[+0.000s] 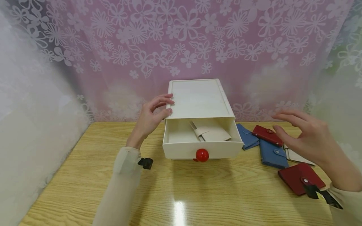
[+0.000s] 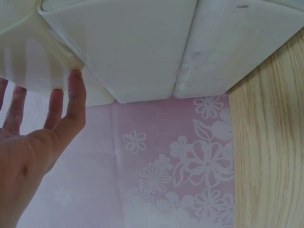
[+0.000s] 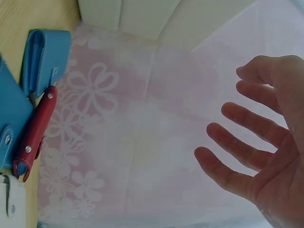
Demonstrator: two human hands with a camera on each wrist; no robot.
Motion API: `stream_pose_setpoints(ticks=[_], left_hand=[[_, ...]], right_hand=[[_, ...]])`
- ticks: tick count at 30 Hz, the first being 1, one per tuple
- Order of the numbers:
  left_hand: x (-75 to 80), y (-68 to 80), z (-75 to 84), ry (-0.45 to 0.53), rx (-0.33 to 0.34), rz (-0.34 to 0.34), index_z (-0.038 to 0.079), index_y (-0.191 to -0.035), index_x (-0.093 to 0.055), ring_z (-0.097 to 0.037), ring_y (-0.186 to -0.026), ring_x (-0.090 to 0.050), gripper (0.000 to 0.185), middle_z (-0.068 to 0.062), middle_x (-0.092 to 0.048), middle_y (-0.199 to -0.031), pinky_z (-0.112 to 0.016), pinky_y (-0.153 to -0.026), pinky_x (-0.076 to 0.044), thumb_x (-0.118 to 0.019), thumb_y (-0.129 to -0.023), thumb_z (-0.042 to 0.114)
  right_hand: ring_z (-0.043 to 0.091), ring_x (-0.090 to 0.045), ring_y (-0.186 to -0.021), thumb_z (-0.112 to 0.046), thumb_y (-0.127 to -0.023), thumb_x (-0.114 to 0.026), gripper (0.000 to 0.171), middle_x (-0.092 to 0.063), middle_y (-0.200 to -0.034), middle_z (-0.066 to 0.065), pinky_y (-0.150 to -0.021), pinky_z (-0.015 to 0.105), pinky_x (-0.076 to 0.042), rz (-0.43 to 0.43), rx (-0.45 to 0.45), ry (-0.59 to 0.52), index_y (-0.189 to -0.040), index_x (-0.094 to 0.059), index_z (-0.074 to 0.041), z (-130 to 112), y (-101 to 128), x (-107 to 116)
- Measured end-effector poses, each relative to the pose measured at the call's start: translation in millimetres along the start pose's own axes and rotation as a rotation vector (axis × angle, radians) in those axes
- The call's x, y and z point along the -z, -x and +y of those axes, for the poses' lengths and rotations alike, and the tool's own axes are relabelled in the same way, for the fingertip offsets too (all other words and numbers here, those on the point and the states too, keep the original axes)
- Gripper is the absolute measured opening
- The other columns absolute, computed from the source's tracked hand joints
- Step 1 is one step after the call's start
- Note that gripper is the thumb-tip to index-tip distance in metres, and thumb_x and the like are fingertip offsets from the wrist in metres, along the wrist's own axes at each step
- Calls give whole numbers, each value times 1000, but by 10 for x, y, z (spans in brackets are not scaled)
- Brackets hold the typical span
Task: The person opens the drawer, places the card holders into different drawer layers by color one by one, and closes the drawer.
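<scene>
Steadying white drawer box (image 1: 199,100) at counter's (image 1: 175,194) back edge: left hand (image 1: 148,117), grip relaxed, fingertips on box's left top corner. Drawer (image 1: 202,147) pulled out, beige wallet (image 1: 210,131) inside. Right hand (image 1: 306,136) hovers spread, grip empty, above wallets (image 1: 271,150) near counter's right edge. Next move, likely: pinch one wallet cleanly.

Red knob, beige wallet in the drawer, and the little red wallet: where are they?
Red knob (image 1: 202,155), head view, middle of the round ball.
Beige wallet (image 1: 212,133), head view, on its front flap.
Little red wallet (image 1: 266,134), head view, middle of its cover.
</scene>
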State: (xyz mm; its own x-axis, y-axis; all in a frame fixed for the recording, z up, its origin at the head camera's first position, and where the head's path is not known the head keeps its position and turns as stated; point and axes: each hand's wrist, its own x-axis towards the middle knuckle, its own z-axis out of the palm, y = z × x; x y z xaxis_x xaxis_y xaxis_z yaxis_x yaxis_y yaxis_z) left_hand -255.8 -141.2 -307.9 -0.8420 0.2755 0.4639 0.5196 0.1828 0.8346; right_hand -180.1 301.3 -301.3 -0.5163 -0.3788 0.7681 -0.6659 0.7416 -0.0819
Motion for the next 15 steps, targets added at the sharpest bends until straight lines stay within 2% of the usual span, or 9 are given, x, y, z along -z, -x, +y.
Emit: stream_pose_setpoints(ticks=[2, 5, 7, 8, 12, 15], left_hand=[[0, 1, 0, -1, 1, 0, 6, -121, -69, -25, -135, -53, 26, -1, -57, -150, -54, -118, -38, -64, -97, 15], [-2, 2, 0, -4, 7, 3, 7, -120, -69, -24, -134, -53, 25, 0, -57, -150, -54, -117, -39, -64, -97, 16], [-4, 1, 0, -8, 9, 3, 6, -120, -69, -24, -134, -52, 25, 0, -57, -150, -54, -117, -39, -64, -97, 16], [-4, 0, 0, -11, 9, 3, 6, -120, -69, -24, -134, -52, 26, 0, -57, -150, -54, -117, -38, -64, -97, 16], [-4, -1, 1, -15, 7, 3, 6, -121, -69, -25, -135, -52, 26, -1, -56, -150, -55, -118, -37, -64, -97, 16], [-2, -1, -6, -11, 13, 3, 5, -120, -68, -25, -135, -52, 25, -1, -56, -150, -55, -119, -37, -64, -97, 15]], right_hand=[[-20, -51, -115, -67, -97, -44, 73, -73, -113, 19, -92, -4, -34, -9, -10, 14, -113, -76, -4, 44, 38, 2], [5, -66, -100, -68, -98, -42, 74, -72, -114, 19, -74, 3, -42, -33, -19, 56, -115, -75, -3, 100, 95, 17], [24, -66, -91, -65, -98, -45, 72, -72, -114, 21, -63, 10, -44, -52, -26, 71, -116, -74, -2, 135, 137, 29], [29, -63, -86, -63, -99, -46, 70, -71, -114, 21, -57, 13, -43, -61, -29, 79, -116, -74, -2, 151, 159, 31], [31, -61, -83, -47, -99, -61, 51, -71, -116, 22, -54, 13, -41, -83, -64, 86, -118, -73, -2, 215, 262, 30], [33, -61, -79, -38, -96, -68, 42, -71, -115, 21, -52, 14, -39, -93, -84, 103, -119, -73, -3, 259, 333, 19]])
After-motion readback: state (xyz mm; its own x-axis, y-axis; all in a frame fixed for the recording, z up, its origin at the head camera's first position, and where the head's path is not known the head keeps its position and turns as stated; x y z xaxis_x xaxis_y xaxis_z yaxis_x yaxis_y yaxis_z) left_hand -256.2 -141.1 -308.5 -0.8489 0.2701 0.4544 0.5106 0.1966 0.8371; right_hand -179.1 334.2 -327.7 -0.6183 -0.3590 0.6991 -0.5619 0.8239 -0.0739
